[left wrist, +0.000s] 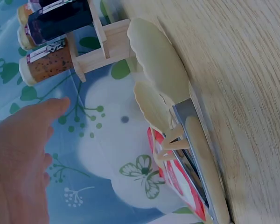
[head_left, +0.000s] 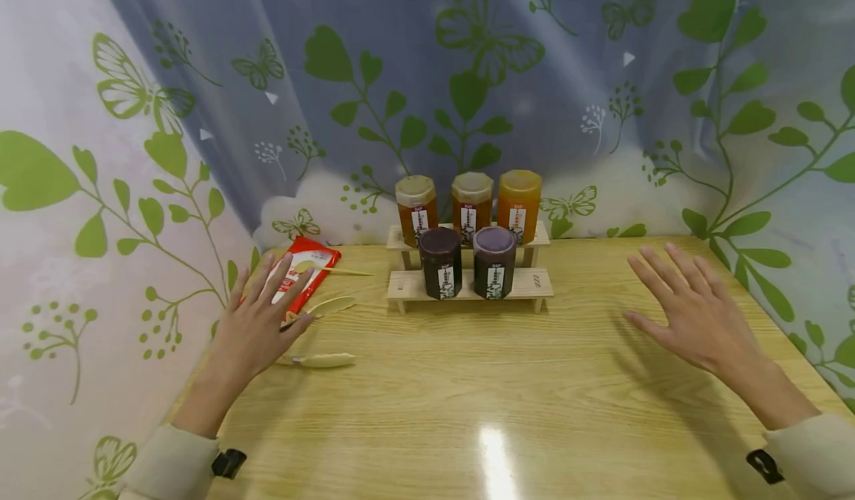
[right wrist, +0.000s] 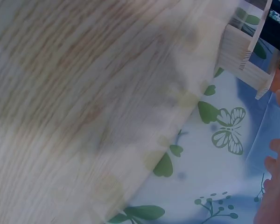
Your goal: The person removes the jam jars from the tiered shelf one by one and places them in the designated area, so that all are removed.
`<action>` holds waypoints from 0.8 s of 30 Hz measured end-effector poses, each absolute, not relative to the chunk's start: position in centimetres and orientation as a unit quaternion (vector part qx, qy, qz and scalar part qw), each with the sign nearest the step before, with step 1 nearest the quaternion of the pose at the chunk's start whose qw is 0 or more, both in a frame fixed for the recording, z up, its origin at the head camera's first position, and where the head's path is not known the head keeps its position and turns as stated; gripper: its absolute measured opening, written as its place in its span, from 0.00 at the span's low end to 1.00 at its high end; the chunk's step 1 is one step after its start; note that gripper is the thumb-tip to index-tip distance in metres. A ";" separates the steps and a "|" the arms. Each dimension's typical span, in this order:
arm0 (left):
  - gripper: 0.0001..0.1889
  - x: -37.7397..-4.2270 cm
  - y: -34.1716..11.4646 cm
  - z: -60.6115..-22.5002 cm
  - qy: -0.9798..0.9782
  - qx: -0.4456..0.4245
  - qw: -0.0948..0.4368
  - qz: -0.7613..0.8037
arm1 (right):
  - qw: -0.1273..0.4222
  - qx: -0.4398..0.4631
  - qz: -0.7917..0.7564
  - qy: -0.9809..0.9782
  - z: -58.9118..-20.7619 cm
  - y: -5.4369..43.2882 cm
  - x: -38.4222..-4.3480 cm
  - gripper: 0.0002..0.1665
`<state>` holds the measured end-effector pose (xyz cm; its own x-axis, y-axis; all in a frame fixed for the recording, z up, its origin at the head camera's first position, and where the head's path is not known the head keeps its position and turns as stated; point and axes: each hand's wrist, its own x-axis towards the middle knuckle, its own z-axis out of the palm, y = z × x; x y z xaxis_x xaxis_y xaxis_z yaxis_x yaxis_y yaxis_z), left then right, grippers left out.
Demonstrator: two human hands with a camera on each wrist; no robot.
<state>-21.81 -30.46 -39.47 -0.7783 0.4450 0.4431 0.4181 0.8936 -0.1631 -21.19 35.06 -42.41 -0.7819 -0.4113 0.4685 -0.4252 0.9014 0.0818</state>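
My left hand is held with its fingers spread over the left side of the table, holding nothing. Under and beside it lie a red and white packet, a pale spoon and tongs with a cream, scalloped tip. Another light spoon rests across the packet. In the left wrist view the tongs show large, a metal part behind the tip. My right hand, fingers also spread, hovers above the table's right side with nothing in it; its shadow falls below.
A two-step wooden rack stands at the back middle. Two dark jars occupy its lower step, three amber and orange jars its upper one. Behind hangs a leaf-and-butterfly patterned curtain. Light glares on the tabletop in front.
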 end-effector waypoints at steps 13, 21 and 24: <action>0.39 -22.7 -28.5 -40.3 -0.958 -0.202 0.156 -0.134 | 0.131 0.201 0.245 -0.939 -41.4 32.2 -21.7 0.48; 0.36 -24.4 -26.3 -41.5 -0.937 -0.191 0.119 -0.266 | 0.041 0.214 0.362 -0.906 -39.9 28.8 -22.9 0.46; 0.35 -25.1 -25.4 -42.0 -0.927 -0.175 0.091 -0.319 | -0.001 0.203 0.414 -0.888 -39.8 27.7 -23.3 0.45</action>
<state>-25.13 -25.41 -42.01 -0.9223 0.2664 0.2799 0.3822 0.7352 0.5598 -23.33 27.71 -39.82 -0.9179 -0.3602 0.1664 -0.3590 0.5753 -0.7349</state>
